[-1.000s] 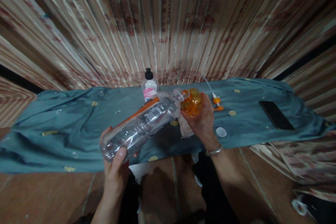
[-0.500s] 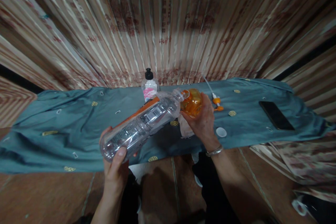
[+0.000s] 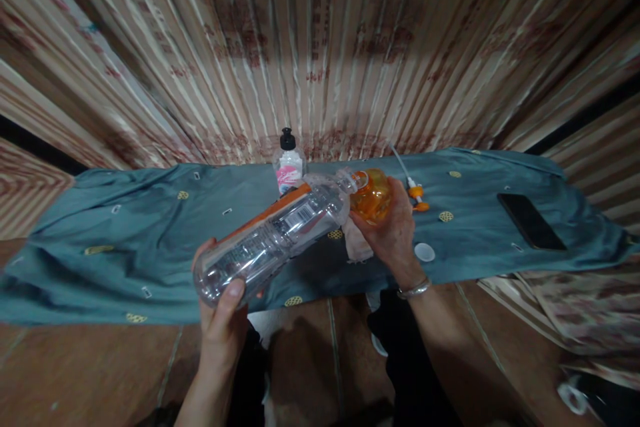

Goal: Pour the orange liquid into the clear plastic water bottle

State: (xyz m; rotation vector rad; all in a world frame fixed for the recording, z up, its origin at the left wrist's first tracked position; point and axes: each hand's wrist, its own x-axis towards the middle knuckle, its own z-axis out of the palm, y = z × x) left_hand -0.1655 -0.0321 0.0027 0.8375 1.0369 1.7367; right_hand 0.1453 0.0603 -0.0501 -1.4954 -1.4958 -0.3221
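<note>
My left hand (image 3: 225, 310) is closed around the base of a large clear plastic bottle (image 3: 273, 233) with an orange-edged label. The bottle is tilted, its neck pointing up and to the right. In my right hand (image 3: 390, 233) is a small orange translucent bottle (image 3: 371, 197), held with its mouth against the mouth of the clear bottle. Whether liquid passes between them I cannot tell. Behind the right hand lies a pump top (image 3: 416, 195) with orange parts and a long thin tube. A white round cap (image 3: 425, 252) rests close to my right wrist.
A bottle with a black cap and pink label (image 3: 289, 170) stands behind the clear bottle. A pale cloth (image 3: 357, 245) lies below the right hand. On the right is a black phone (image 3: 531, 221). The teal tablecloth (image 3: 150, 233) is wrinkled; a striped curtain (image 3: 300, 47) hangs behind.
Both hands and the two bottles keep nearly the same pose. The whole scene has shifted slightly to the right in view.
</note>
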